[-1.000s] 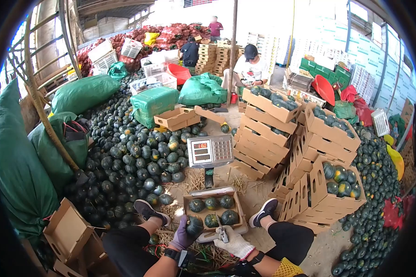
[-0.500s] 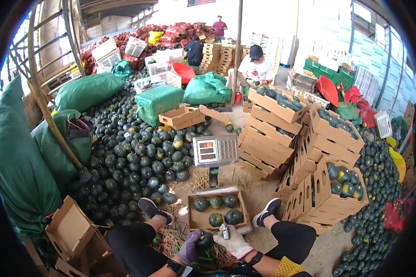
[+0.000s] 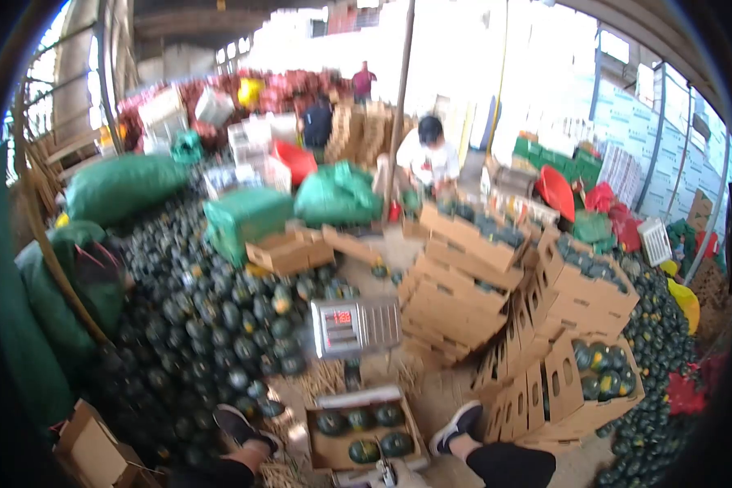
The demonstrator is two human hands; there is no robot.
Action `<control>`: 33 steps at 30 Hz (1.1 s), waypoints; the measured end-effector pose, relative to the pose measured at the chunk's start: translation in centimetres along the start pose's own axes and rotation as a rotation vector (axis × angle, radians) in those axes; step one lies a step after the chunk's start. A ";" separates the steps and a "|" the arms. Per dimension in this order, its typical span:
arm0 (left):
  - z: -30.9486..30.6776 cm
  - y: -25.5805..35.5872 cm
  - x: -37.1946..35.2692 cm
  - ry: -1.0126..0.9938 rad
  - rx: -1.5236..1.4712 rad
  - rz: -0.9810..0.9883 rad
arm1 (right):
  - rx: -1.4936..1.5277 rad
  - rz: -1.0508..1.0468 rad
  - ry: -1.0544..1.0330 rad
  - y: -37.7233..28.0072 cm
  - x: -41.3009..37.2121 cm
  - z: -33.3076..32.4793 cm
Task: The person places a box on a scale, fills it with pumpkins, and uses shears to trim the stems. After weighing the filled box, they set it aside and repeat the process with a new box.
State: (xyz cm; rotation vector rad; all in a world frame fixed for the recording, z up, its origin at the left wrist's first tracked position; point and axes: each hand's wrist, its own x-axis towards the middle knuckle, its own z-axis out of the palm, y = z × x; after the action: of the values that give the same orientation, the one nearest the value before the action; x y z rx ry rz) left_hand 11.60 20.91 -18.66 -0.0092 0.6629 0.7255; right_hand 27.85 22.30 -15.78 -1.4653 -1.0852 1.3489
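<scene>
At the bottom edge my right hand [image 3: 405,475], in a white glove, is only partly in view and blurred. It is closed on a small silver hand tool [image 3: 386,472], whose exact kind I cannot make out. Just ahead lies an open cardboard box [image 3: 321,449] holding several dark green pumpkins [image 3: 397,443]. The box rests on the scale platform between my feet. Behind it stands the scale's display [image 3: 356,327] with lit red digits. My left hand is below the frame.
Loose pumpkins [image 3: 211,325] heap up on the left. Stacked cardboard boxes [image 3: 455,301] lean on the right, and a filled box [image 3: 602,398] stands nearer. A thin pole [image 3: 398,114] rises ahead. A person in a white shirt [image 3: 433,161] sits beyond the stacks.
My view has tilted up, so the scene sits lower and slightly left. My left hand, in a purple glove and holding a pumpkin before, has dropped out of view.
</scene>
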 end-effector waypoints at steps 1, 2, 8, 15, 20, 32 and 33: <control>0.2 0.3 0.0 0.024 -0.020 0.033 | -0.059 0.004 -0.014 -1.1 -0.1 -0.1; 0.8 0.9 0.3 0.055 -0.056 0.062 | -0.032 0.096 -0.056 0.4 0.4 -0.7; -9.0 -1.6 6.1 0.146 0.324 0.205 | 0.377 0.228 0.075 2.9 0.4 1.4; -4.7 0.4 2.8 0.198 0.419 0.306 | -0.689 -0.295 -0.024 1.2 0.6 1.6; -2.2 -1.2 2.1 0.121 0.467 0.311 | -1.910 -1.105 0.496 8.6 1.6 1.9; -5.0 1.1 0.5 -0.047 0.332 0.117 | -0.569 -0.179 -0.080 1.7 -0.8 1.7; -4.8 1.7 0.1 -0.085 0.268 0.027 | -0.570 -0.268 -0.088 4.2 -0.4 1.7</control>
State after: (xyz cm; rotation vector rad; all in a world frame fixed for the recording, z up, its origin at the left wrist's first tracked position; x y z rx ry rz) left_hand 7.89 21.12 -22.17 0.2757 0.6752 0.6552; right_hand 26.31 20.88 -19.81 -1.5847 -1.7561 0.9604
